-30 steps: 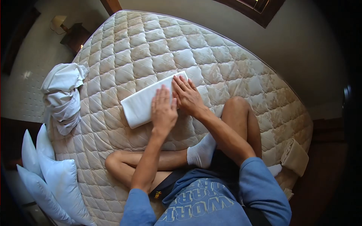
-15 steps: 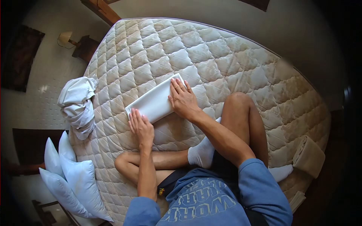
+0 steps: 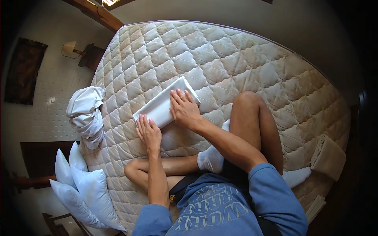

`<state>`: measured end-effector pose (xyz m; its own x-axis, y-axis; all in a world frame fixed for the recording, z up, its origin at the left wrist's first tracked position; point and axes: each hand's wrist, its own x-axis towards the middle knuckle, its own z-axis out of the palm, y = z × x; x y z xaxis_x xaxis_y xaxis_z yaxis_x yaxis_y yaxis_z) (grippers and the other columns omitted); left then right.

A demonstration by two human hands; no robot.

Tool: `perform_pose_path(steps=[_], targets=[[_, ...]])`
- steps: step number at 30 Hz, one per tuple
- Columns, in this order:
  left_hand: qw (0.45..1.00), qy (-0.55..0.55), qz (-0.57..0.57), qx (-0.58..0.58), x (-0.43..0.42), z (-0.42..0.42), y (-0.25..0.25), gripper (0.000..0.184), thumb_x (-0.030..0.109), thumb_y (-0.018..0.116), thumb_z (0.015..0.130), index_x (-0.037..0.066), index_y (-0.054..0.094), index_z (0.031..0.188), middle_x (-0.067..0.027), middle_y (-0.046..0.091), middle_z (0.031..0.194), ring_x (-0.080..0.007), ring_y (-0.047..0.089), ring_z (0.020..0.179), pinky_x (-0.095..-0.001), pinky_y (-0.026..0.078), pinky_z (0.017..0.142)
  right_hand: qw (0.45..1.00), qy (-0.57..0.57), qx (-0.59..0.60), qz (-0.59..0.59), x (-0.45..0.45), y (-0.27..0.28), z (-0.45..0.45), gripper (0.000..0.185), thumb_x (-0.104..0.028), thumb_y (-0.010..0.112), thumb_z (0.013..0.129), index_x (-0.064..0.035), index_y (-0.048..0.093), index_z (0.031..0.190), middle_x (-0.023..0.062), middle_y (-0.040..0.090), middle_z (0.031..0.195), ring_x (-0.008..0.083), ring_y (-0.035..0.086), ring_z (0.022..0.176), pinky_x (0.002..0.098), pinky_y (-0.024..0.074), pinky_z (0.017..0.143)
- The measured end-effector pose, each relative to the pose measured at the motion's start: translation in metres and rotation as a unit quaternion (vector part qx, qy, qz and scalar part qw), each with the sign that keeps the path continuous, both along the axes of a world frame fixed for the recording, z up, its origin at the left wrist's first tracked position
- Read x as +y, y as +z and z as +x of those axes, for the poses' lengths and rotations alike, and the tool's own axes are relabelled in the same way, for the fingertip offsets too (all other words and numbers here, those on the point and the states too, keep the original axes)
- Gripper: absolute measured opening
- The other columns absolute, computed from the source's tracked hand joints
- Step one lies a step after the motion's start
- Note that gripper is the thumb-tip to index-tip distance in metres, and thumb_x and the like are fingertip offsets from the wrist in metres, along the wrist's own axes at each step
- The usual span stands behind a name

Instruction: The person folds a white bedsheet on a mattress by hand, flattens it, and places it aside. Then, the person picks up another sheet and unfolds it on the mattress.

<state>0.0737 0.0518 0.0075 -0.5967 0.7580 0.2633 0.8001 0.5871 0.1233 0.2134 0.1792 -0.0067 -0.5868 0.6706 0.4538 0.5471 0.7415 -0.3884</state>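
A white cloth [image 3: 160,108], folded into a flat, long rectangle, lies at a slant on the quilted mattress [image 3: 220,70]. My left hand [image 3: 149,131] rests on its lower left end with the fingers stretched out. Toward the upper right end, my right hand [image 3: 184,110] lies flat on the cloth, fingers slightly spread. Both palms face down and neither hand grips anything. Parts of the cloth are covered by the hands.
At the mattress's left edge sits a crumpled white cloth [image 3: 86,112]. Several white pillows [image 3: 88,192] stand at the lower left. A folded beige cloth [image 3: 328,159] lies at the right edge. My bent legs [image 3: 252,126] are close to the hands.
My right hand has slid a little left and down along the folded cloth, baring its upper right end. My left hand stays on the lower left end. The view has shifted slightly.
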Motion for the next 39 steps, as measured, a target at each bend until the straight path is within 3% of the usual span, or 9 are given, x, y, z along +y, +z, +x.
perform_pose_path(steps=[6,8,14,19,23,29,34,38,39], targets=[[0.999,-0.034,0.03,-0.015,0.01,0.016,-0.018,0.051,0.031,0.042,0.107,0.004,0.049,0.15,-0.0151,0.04,0.162,-0.0368,0.034,0.151,-0.0488,0.023,0.124,0.998,0.055,0.001,0.015,-0.019,-0.003,0.003,0.054,-0.033,0.049,0.102,0.0028,0.055,0.141,0.0156,0.048,0.156,0.0325,0.039,0.148,0.048,0.0233,0.123],[0.982,-0.175,0.063,0.032,0.003,0.032,-0.025,0.052,0.03,0.043,0.107,0.006,0.047,0.152,-0.0142,0.039,0.163,-0.0383,0.033,0.151,-0.0496,0.023,0.124,0.991,0.13,0.019,-0.001,-0.025,-0.006,0.006,0.056,-0.035,0.048,0.103,0.0026,0.053,0.143,0.0161,0.047,0.157,0.0325,0.038,0.149,0.0476,0.0226,0.123],[0.997,-0.047,-0.001,0.068,-0.029,0.0,-0.02,0.05,0.029,0.042,0.108,0.012,0.046,0.155,-0.013,0.038,0.164,-0.0425,0.03,0.151,-0.0503,0.026,0.123,0.999,0.04,0.019,-0.022,-0.015,-0.009,0.01,0.057,-0.036,0.048,0.104,0.0031,0.05,0.145,0.0171,0.046,0.157,0.0325,0.038,0.149,0.0466,0.0216,0.123],[0.996,0.038,-0.011,0.081,-0.037,-0.024,-0.017,0.052,0.031,0.046,0.106,0.01,0.045,0.154,-0.0201,0.039,0.161,-0.0436,0.035,0.147,-0.0504,0.028,0.12,0.994,-0.084,0.017,0.062,0.005,-0.003,0.018,0.056,-0.036,0.052,0.103,0.0042,0.053,0.142,0.0241,0.048,0.151,0.0347,0.043,0.143,0.0461,0.0324,0.117],[0.978,-0.008,0.146,-0.151,-0.04,-0.042,-0.014,0.053,0.032,0.056,0.103,0.005,0.051,0.148,-0.0283,0.053,0.144,-0.0416,0.053,0.13,-0.0502,0.039,0.111,0.97,-0.121,0.003,-0.21,0.018,0.035,0.031,0.064,-0.04,0.063,0.096,0.0086,0.055,0.137,0.0314,0.056,0.137,0.0387,0.054,0.129,0.0466,0.0451,0.106],[0.932,0.086,0.101,-0.338,-0.028,-0.074,0.008,0.052,0.032,0.066,0.099,-0.002,0.057,0.138,-0.0234,0.067,0.12,-0.0324,0.066,0.103,-0.043,0.051,0.092,0.929,-0.136,0.016,-0.343,0.064,0.027,0.022,0.067,-0.042,0.074,0.087,0.0098,0.061,0.127,0.0327,0.065,0.116,0.0414,0.063,0.11,0.048,0.0522,0.093],[0.851,0.143,0.097,-0.495,-0.011,-0.111,0.009,0.046,0.026,0.074,0.095,-0.004,0.062,0.127,-0.015,0.071,0.106,-0.024,0.068,0.089,-0.0349,0.054,0.082,0.902,-0.157,0.019,-0.402,0.082,0.027,0.007,0.06,-0.037,0.08,0.081,0.0083,0.065,0.117,0.0259,0.069,0.102,0.0408,0.065,0.096,0.0474,0.0524,0.09],[0.702,0.063,0.211,-0.677,-0.015,-0.125,0.012,0.039,0.017,0.075,0.094,-0.004,0.063,0.125,-0.0117,0.07,0.106,-0.0221,0.067,0.095,-0.0324,0.054,0.087,0.794,0.03,0.155,-0.587,0.102,0.024,0.032,0.047,-0.028,0.082,0.079,0.0047,0.067,0.109,0.0218,0.07,0.097,0.0365,0.065,0.09,0.044,0.0528,0.086],[0.703,0.06,0.212,-0.676,-0.013,-0.123,0.017,0.039,0.017,0.075,0.094,-0.004,0.063,0.125,-0.0117,0.07,0.106,-0.0221,0.067,0.095,-0.0324,0.054,0.087,0.796,0.03,0.157,-0.584,0.105,0.028,0.033,0.047,-0.028,0.082,0.079,0.0047,0.067,0.109,0.0218,0.07,0.097,0.0365,0.065,0.09,0.044,0.0528,0.086]])
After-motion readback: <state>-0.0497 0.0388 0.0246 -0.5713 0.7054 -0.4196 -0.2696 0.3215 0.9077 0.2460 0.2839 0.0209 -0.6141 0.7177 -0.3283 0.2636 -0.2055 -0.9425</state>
